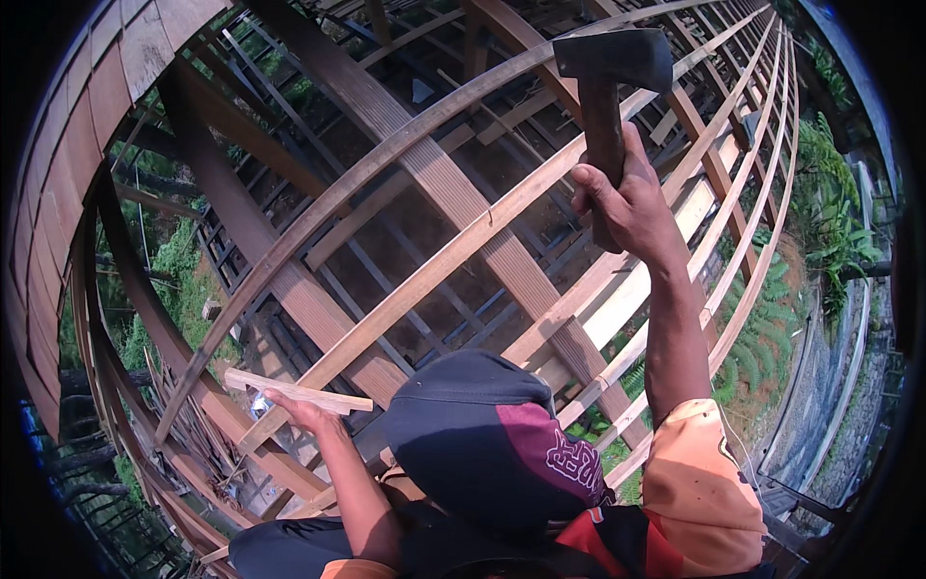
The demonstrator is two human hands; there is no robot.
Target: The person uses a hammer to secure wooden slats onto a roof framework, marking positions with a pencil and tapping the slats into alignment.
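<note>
My right hand [632, 207] is raised at the upper right, closed round the dark wooden handle of a hatchet with a broad black head [612, 60]. At the lower left my left hand [304, 410] grips a short pale wooden slat [338, 396], which lies across a long light batten [391, 301]. That batten runs diagonally over wide brown rafters [453, 203]. A dark cap with a purple panel [463, 425] fills the lower middle, between my forearms.
Several thin battens [733, 193] curve along the right over an open roof frame, with gaps down to framework below. Wooden shingles [96, 116] cover the upper left edge. Ferns and greenery [839, 222] show beyond, and loose strips of wood [217, 449] lie lower left.
</note>
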